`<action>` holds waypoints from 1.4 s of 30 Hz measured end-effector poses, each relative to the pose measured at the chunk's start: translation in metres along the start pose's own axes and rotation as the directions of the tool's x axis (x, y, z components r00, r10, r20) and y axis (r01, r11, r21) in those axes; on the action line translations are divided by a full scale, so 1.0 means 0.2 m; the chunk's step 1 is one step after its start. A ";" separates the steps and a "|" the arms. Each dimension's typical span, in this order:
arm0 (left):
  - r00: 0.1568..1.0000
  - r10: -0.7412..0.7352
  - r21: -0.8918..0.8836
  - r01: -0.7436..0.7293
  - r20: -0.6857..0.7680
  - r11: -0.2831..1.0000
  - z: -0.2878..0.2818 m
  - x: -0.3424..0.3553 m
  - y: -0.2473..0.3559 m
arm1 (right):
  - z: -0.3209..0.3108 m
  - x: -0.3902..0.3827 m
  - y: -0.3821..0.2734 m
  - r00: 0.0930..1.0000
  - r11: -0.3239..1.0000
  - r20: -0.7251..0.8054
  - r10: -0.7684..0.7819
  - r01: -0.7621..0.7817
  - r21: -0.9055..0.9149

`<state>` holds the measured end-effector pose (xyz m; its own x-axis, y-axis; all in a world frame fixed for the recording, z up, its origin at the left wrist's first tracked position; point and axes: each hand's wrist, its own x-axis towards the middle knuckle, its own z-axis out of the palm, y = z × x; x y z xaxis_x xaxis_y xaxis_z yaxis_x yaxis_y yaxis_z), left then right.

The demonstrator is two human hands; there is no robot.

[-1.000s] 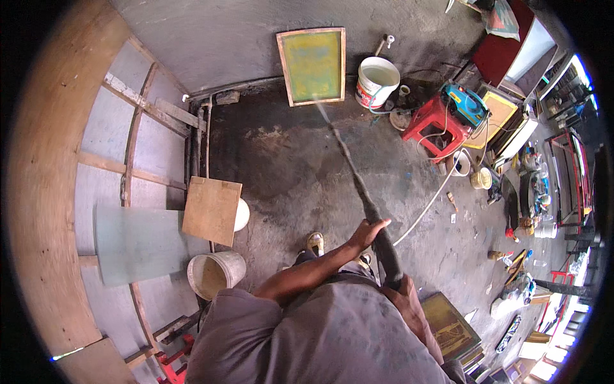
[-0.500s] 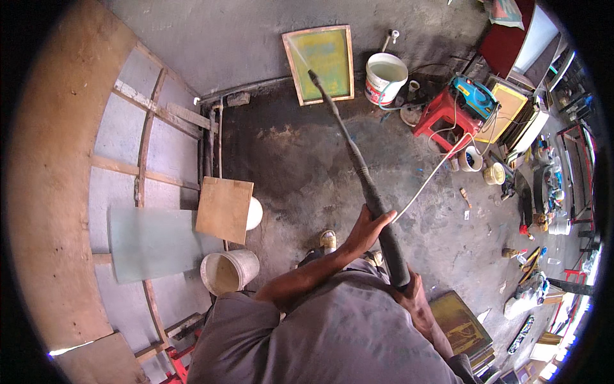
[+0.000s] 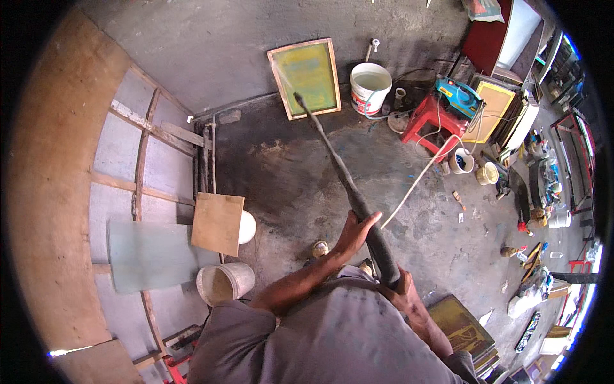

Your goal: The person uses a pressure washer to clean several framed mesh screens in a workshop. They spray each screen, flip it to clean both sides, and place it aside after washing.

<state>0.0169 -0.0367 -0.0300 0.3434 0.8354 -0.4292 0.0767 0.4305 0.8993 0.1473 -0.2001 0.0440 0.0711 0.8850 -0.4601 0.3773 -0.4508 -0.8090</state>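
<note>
A long black pressure-washer spray wand (image 3: 337,163) runs diagonally from my body toward the wall. My left hand (image 3: 358,235) is wrapped round its thick middle from the left side. Lower down, my right hand (image 3: 401,289) grips the rear end, its fingers partly hidden by the wand. From the nozzle a thin white jet of water reaches the upper left part of a wood-framed printing screen (image 3: 308,73). That screen leans upright against the grey wall, its mesh yellow-green with bluish patches.
Right of the screen stands a white bucket (image 3: 371,80) of water. A blue pressure washer (image 3: 459,96) sits on a red stool (image 3: 425,121), with a pale hose (image 3: 419,174) crossing the floor. Another bucket (image 3: 243,281) and a wooden board (image 3: 217,224) are at left; stacked screens (image 3: 462,326) lie lower right.
The whole view has shifted, so the screen and buckets appear lower and further left. The jet strikes slightly lower along the screen's left side. Both hands keep their hold on the wand.
</note>
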 end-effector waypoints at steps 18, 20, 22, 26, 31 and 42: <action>0.964 0.078 -0.061 -0.065 0.255 0.996 0.07 0.08 0.07 | 0.12 -0.04 -0.03 0.975 0.993 -0.197 0.099 -0.084 0.082; 0.975 0.028 -0.021 -0.024 0.219 0.999 0.07 0.12 0.04 | 0.16 -0.02 -0.05 0.968 0.990 -0.221 0.122 -0.103 0.095; 0.976 -0.038 -0.016 0.042 0.213 0.999 0.03 0.09 0.10 | 0.22 0.00 -0.05 0.961 0.992 -0.251 0.117 -0.102 0.070; 0.925 -0.152 0.001 0.162 0.349 0.987 -0.06 0.17 -0.03 | 0.28 0.01 -0.22 0.938 0.974 -0.263 0.225 -0.216 0.063; 0.877 -0.158 -0.039 0.196 0.455 0.980 -0.16 0.17 -0.11 | 0.37 0.00 -0.34 0.920 0.961 -0.280 0.275 -0.264 0.078; 0.959 -0.022 -0.172 0.074 0.284 0.982 -0.34 0.05 0.03 | 0.50 0.00 -0.29 0.959 0.981 -0.213 0.190 -0.194 0.002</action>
<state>-0.0431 -0.0026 -0.0345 0.5934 0.6941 -0.4076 -0.0605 0.5434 0.8373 0.0339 -0.1852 0.0533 0.3360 0.7875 -0.5167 0.3544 -0.6140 -0.7053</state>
